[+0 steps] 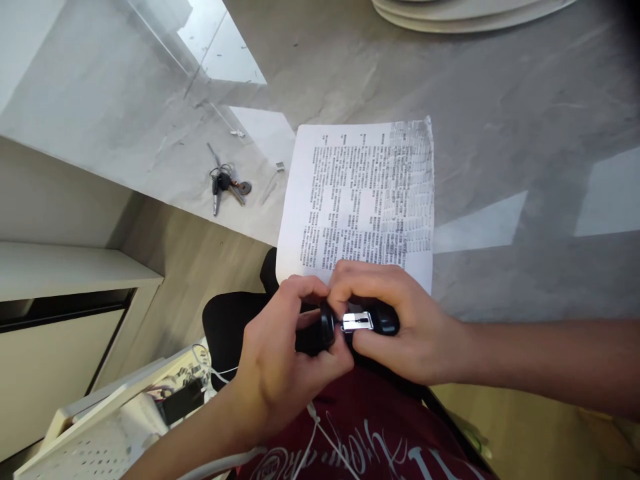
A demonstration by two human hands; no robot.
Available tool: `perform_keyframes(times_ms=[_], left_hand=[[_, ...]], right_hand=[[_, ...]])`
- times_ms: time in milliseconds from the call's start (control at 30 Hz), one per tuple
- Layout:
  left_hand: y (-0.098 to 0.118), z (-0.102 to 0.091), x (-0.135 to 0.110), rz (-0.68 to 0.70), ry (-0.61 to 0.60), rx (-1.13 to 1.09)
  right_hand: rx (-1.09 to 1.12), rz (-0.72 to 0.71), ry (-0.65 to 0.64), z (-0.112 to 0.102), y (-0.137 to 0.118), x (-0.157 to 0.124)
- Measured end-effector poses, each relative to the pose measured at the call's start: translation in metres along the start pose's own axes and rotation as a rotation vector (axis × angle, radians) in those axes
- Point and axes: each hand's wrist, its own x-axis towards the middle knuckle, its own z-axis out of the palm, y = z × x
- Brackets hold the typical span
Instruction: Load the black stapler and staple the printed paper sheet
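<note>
Both hands hold a small black stapler [385, 319] with a shiny metal part showing on top, just past the table's edge and above my lap. My right hand [395, 313] wraps round its body, thumb and fingers on either side of the metal. My left hand [287, 340] pinches the black end at the left, its fingertips close to those of my right hand. Beyond the hands lies a printed sheaf of paper [350, 193]. Dense rows of staples cover its right edge, where the corner looks worn. Fingers hide part of the stapler.
A bunch of keys [227, 183] lies on the grey table [490, 120] to the left, near small bits of metal [280, 167]. Stacked plates [465, 17] stand at the back. An open drawer [110, 413] with cables and small items is at lower left.
</note>
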Motion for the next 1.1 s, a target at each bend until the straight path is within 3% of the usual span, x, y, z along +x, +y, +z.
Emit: perform_keyframes(times_ms=[467,733,1100], left_hand=[[0.004,-0.004,-0.002,-0.008,-0.014,0.018],[0.01,-0.001,-0.004,-0.042,0.063,-0.018],[0.015,-0.004,-0.01,-0.063,0.129,0.029]], right_hand=[[0.027,0.063,0.024,0.002,-0.002,-0.004],[0.15,0.111,0.093,0.004,-0.004,-0.003],[0.214,0.075,-0.1,-0.004,0.002,0.0]])
